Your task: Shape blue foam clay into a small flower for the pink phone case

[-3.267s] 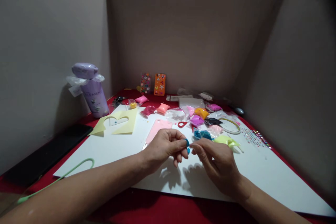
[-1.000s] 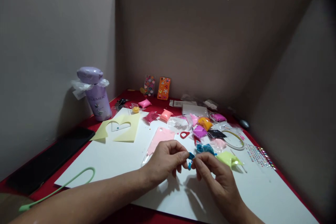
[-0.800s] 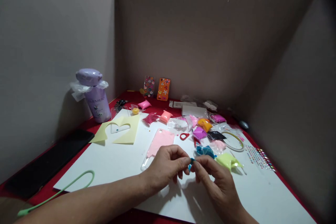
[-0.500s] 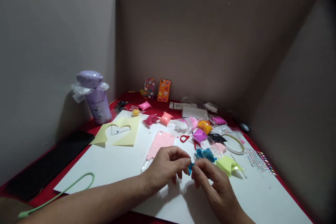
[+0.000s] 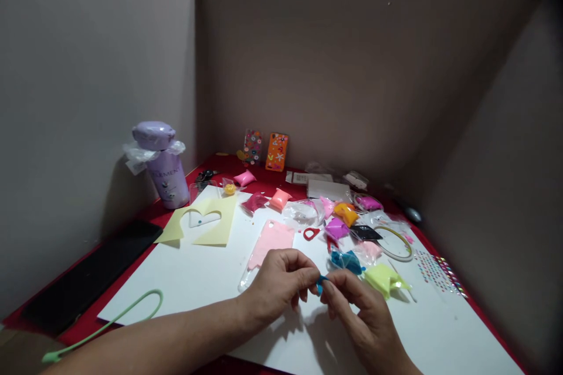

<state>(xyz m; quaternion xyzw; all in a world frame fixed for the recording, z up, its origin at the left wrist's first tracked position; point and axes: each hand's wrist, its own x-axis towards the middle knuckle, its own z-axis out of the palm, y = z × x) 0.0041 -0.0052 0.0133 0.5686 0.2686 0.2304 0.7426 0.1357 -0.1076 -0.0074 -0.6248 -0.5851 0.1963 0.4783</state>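
Note:
Between my fingertips is a small piece of blue clay (image 5: 321,283), held above the white board (image 5: 193,275). My left hand (image 5: 281,281) pinches it from the left with thumb and forefinger. My right hand (image 5: 363,310) pinches the other side of it. Just behind my hands lies a packet of blue clay (image 5: 346,261). To its right is a packet of yellow-green clay (image 5: 383,280). Beyond my left hand a phone case (image 5: 272,241), partly covered in pink, lies on the board, its near end partly hidden by that hand.
Several clay packets, such as an orange one (image 5: 346,214), lie at the back right near red-handled scissors (image 5: 311,234). Yellow paper (image 5: 220,222) with a heart cut-out lies left. A purple bottle (image 5: 167,179) stands back left. Gem stickers (image 5: 440,272) lie right; two decorated cases lean behind.
Both hands keep their pinch on the blue clay, with only slight finger movement. The whole view has shifted a little, so things appear slightly farther right.

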